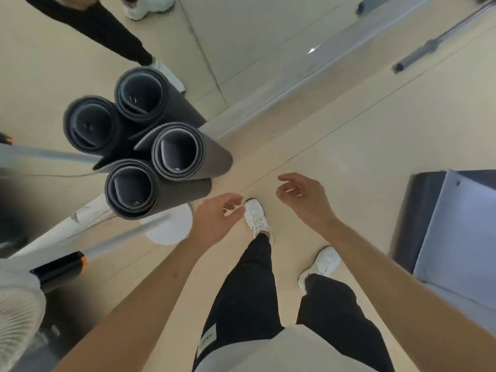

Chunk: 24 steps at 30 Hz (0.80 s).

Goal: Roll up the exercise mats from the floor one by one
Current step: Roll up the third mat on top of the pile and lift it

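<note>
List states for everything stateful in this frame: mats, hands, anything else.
Rolled exercise mats: four, rolled up, standing on end, packed together.
Left hand: fingers loosely curled, holding nothing, apart from the mats.
Right hand: fingers relaxed, holding nothing.
Blue-grey pad: lying flat at right, unrolled; cannot tell whether it is a mat.

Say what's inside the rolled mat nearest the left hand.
Inside the rolled mat: only its own curled inner edge around a hollow core. The bottom is too dark to see.
</note>
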{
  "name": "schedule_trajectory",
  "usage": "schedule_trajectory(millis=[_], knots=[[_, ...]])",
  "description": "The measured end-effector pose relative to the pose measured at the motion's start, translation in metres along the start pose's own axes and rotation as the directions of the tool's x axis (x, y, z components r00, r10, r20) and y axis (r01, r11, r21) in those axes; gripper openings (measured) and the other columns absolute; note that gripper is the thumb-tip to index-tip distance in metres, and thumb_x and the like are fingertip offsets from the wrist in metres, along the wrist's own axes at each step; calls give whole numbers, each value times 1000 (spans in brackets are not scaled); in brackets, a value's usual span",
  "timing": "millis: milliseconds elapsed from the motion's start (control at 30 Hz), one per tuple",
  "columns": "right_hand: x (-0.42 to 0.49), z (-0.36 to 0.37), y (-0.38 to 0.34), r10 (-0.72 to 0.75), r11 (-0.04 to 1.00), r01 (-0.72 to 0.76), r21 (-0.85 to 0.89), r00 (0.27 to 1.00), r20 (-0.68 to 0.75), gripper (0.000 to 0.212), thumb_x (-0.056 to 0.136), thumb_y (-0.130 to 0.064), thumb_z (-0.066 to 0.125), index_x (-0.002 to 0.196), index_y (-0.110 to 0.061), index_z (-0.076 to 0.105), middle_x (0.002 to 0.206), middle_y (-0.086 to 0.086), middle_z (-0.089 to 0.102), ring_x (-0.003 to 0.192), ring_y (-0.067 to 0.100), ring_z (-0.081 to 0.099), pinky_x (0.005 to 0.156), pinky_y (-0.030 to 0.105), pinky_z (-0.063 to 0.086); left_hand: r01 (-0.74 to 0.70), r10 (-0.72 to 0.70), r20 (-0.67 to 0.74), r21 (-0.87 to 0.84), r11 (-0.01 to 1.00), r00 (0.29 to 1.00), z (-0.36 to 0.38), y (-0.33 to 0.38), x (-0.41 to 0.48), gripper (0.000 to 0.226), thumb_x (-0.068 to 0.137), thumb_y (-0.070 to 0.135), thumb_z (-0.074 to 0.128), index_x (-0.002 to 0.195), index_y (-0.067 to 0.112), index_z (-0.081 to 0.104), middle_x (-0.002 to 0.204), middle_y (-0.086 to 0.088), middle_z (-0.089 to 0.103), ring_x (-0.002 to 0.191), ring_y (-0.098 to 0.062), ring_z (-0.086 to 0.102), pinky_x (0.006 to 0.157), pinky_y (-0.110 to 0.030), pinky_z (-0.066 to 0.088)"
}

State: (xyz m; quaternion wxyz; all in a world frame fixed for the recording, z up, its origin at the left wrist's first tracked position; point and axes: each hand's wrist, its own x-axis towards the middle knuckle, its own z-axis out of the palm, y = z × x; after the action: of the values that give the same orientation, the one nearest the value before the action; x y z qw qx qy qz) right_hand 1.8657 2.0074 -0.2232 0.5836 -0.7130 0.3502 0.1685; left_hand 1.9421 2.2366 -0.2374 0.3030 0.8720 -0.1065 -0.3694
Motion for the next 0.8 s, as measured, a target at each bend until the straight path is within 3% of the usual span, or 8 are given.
schedule_trajectory(millis=[133, 300, 433, 533, 800], knots=[[-64, -66, 73, 54, 998, -55, -13, 994, -97, 18, 89, -21, 74, 105, -29, 73, 93, -13, 74, 79, 1, 68, 78, 17, 52, -73, 40, 263, 117, 990, 964, 58, 55, -16, 37, 83, 53, 63, 113, 34, 74, 103, 22, 73, 94, 0, 68, 92, -36, 55], [-160, -144, 179, 144, 989, -145, 8, 969, -203, 15, 90, -26, 72, 101, -36, 69, 97, -18, 71, 83, -9, 64, 78, 11, 46, -247, 72, 486, 307, 919, 871, 155, 131, -40, 23, 93, 42, 67, 116, 36, 71, 102, 25, 69, 94, 6, 64, 92, -29, 53], [-246, -200, 268, 239, 970, -217, 107, 929, -281, 19, 90, -27, 71, 102, -41, 65, 97, -18, 69, 82, -5, 65, 77, 14, 45, -293, 87, 556, 293, 910, 827, 248, 197, -78, 25, 94, 38, 68, 118, 30, 72, 106, 20, 71, 94, 5, 64, 89, -24, 51], [-308, -241, 330, 309, 950, -268, 162, 889, -339, 18, 91, -28, 70, 106, -38, 66, 97, -17, 69, 84, -1, 65, 75, 14, 44, -334, 106, 593, 290, 897, 798, 323, 239, -112, 19, 94, 39, 68, 113, 36, 71, 108, 21, 71, 96, 5, 64, 91, -26, 51], [-422, -320, 478, 502, 862, -380, 336, 729, -464, 21, 91, -32, 69, 112, -27, 71, 98, -12, 70, 85, 6, 66, 80, 24, 48, -496, 86, 779, 306, 813, 621, 499, 326, -196, 16, 94, 38, 67, 109, 39, 70, 105, 20, 72, 96, 3, 66, 92, -26, 53]])
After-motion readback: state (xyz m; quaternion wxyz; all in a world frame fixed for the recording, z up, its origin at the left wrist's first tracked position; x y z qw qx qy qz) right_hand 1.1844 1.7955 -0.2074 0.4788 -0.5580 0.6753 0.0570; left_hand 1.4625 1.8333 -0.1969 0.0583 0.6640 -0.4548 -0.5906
